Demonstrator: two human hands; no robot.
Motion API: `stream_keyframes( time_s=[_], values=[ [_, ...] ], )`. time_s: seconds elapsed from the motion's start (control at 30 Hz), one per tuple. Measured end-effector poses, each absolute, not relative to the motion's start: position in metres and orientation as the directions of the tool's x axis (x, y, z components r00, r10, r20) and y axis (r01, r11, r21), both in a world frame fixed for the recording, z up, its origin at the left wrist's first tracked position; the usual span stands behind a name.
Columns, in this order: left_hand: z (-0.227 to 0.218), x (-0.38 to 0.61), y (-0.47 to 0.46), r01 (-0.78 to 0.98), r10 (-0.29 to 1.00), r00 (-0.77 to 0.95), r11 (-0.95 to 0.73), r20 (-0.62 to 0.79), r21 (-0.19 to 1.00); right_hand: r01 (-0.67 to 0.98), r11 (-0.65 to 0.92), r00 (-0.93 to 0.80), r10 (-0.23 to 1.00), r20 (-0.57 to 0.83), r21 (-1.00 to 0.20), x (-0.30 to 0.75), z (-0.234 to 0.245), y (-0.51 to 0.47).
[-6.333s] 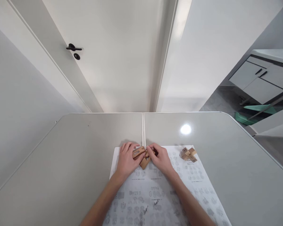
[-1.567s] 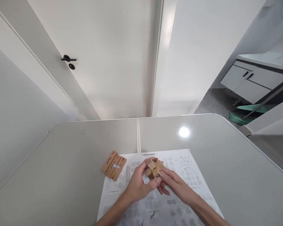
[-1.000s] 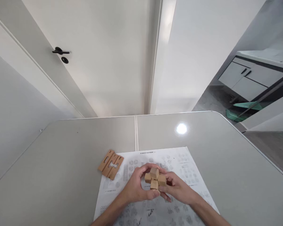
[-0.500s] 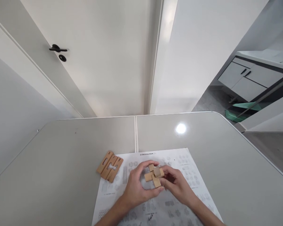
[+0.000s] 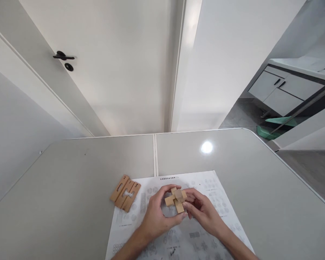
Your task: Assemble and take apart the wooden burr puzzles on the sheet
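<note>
Between my two hands is a wooden burr puzzle (image 5: 178, 199), made of crossed, interlocking light-wood bars and lifted over the printed sheet (image 5: 141, 224). My left hand (image 5: 157, 213) curves around its left side, with the fingertips at the top bar and the thumb at the bottom bar. From the right, my right hand (image 5: 203, 211) grips the right bar between thumb and bent fingers. Part of that bar is hidden by the fingers. Left of my hands, flat notched wooden pieces (image 5: 125, 193) numbered 1, 2 and 3 lie side by side, overlapping the sheet's corner.
The sheet carries many small grey diagrams and lies on a grey table (image 5: 70, 187) with a seam across its middle. Past the far edge stands a white door (image 5: 124, 72) with a black handle (image 5: 63, 56). A white cabinet (image 5: 284, 86) stands at the right back.
The burr puzzle has tilted slightly in my hands, and my right fingers have shifted on its right bar. The whole view has moved a little; the numbered pieces stay on the table.
</note>
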State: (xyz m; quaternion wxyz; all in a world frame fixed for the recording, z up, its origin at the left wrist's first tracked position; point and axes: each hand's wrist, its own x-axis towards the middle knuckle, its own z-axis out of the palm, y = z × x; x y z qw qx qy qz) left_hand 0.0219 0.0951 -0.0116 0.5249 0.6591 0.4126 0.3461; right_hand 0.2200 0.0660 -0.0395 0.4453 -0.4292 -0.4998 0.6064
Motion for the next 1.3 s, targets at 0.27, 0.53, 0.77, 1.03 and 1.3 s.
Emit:
stream_keyframes(
  time_s=[0.27, 0.53, 0.77, 1.03, 1.3],
  values=[
    [-0.019, 0.023, 0.095, 0.395, 0.907, 0.403, -0.292, 0.122, 0.871, 0.001, 0.041, -0.163, 0.986, 0.040, -0.999, 0.226, -0.038, 0.069],
    [-0.030, 0.028, 0.092, 0.654, 0.899, 0.336, -0.437, 0.282, 0.618, -0.135, -0.112, -0.072, 0.992, -0.103, -0.985, 0.225, -0.046, 0.068],
    [-0.027, 0.027, 0.091, 0.619, 0.903, 0.357, -0.421, 0.240, 0.663, -0.106, -0.112, -0.078, 0.992, -0.104, -0.988, 0.224, -0.044, 0.068],
    [-0.018, 0.022, 0.095, 0.441, 0.880, 0.400, -0.430, 0.256, 0.788, -0.056, -0.058, -0.108, 0.993, -0.052, -0.997, 0.223, -0.034, 0.068],
    [-0.016, 0.024, 0.098, 0.447, 0.883, 0.345, -0.452, 0.317, 0.772, -0.025, -0.060, -0.087, 0.995, -0.058, -0.998, 0.220, -0.037, 0.065]
  ],
)
